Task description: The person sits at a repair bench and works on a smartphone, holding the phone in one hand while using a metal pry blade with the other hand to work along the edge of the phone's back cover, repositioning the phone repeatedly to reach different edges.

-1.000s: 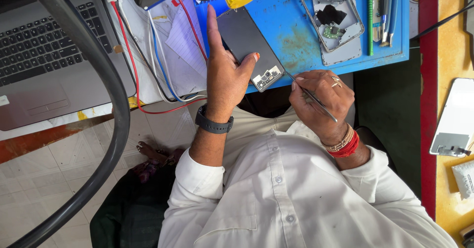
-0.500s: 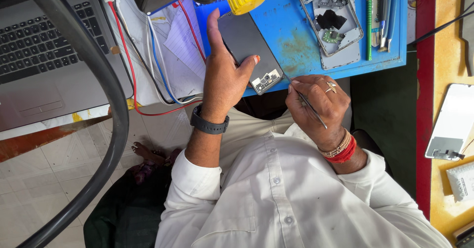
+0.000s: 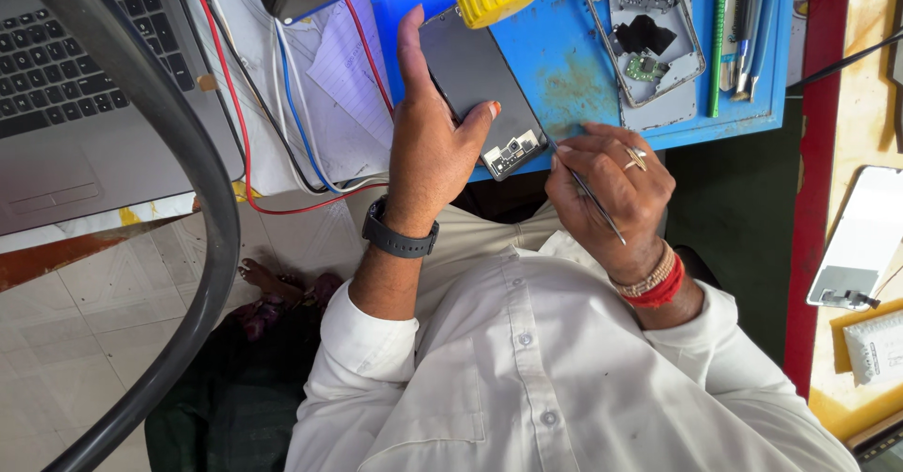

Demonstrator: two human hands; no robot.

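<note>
Setting: an electronics repair workbench, as in a small phone-repair shop. Indicators: a blue work mat (image 3: 583,68) carrying an opened phone frame (image 3: 658,44) with exposed circuit parts, a row of hand tools (image 3: 743,30), a laptop (image 3: 75,86), loose wires (image 3: 282,105), and another phone (image 3: 851,237) nearby.

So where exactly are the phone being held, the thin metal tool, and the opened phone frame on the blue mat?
phone (image 3: 475,82), head view, on its dark back panel.
thin metal tool (image 3: 598,205), head view, mid-shaft, in the right hand (image 3: 611,185).
opened phone frame (image 3: 658,54), head view, on its inner plate.
</note>
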